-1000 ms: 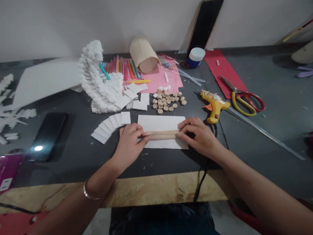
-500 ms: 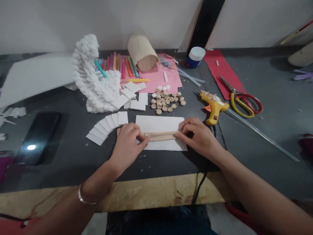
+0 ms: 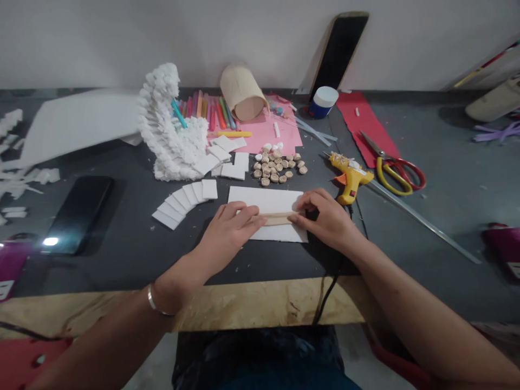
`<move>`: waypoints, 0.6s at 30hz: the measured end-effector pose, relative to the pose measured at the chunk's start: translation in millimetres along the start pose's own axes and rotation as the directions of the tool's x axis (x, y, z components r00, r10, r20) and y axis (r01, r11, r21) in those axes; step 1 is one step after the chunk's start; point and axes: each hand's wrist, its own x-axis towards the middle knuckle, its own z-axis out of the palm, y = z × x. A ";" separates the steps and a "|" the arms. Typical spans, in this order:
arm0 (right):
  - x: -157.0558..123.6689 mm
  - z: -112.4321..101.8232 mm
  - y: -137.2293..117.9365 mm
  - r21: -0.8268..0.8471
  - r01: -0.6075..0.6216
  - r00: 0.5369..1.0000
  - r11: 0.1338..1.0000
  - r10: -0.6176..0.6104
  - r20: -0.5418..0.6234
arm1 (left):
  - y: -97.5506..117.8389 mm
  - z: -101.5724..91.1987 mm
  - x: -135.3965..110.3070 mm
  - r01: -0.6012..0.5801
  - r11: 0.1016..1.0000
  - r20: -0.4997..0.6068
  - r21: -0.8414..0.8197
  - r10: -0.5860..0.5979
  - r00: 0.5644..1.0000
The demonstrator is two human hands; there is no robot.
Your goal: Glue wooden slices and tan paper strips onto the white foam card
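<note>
A white rectangular sheet (image 3: 264,199) lies flat on the dark tabletop (image 3: 134,260) in front of me. Across it lies a tan wooden strip (image 3: 279,218). My left hand (image 3: 231,230) rests on the strip's left part with its fingers stretched along it. My right hand (image 3: 325,216) pinches the strip's right end, fingers curled. Just behind the sheet sits a pile of small round wooden discs (image 3: 276,167). A fan of small white cards (image 3: 184,197) lies left of the sheet.
A yellow glue gun (image 3: 350,176) with a black cord lies right of the sheet, then scissors (image 3: 392,169) on red paper and a long metal ruler (image 3: 426,225). Behind stand a white paper sculpture (image 3: 168,130), coloured markers (image 3: 207,111), a tipped cylinder (image 3: 241,92). A black phone (image 3: 77,214) lies left.
My left hand has slid right along the strip and its fingers have flattened out over it. My right hand has stayed at the strip's right end.
</note>
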 end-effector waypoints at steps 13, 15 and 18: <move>-18.3 -14.2 -28.0 -0.298 0.254 0.954 0.920 -0.289 -0.078 | 4.3 0.0 8.7 -0.149 0.987 0.153 0.059 0.139 0.978; -26.8 -6.0 -49.1 -0.382 0.352 0.935 0.855 -0.342 0.098 | 5.4 0.5 8.5 -0.156 0.985 0.151 0.074 0.144 0.978; -38.4 16.6 -69.1 -0.465 0.427 0.900 0.775 -0.316 0.300 | 5.6 2.2 7.9 -0.150 0.985 0.136 0.087 0.137 0.981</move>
